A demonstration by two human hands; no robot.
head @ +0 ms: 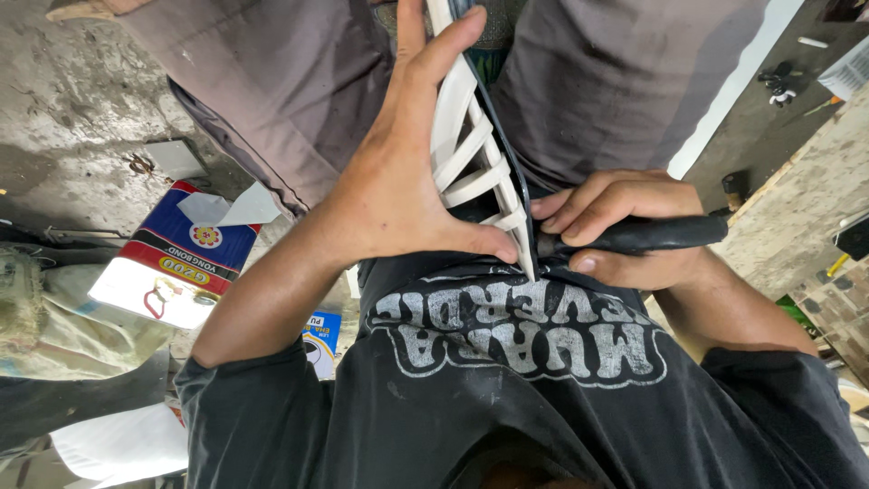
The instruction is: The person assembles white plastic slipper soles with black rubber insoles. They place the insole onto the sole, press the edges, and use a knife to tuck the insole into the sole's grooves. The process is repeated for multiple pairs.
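Note:
My left hand grips a white plastic lattice piece with diagonal ribs, held against my lap and stomach. A thin dark edge runs along its right side. My right hand is closed around the black handle of a tool, whose tip meets the lower corner of the white piece, just beside my left thumb. I look down over my black printed T-shirt and grey-brown trousers.
A red, blue and white box with white paper on it lies on the stained concrete floor at left. A small blue and white pack sits near my left elbow. Bags lie lower left; a white strip and brick ledge stand right.

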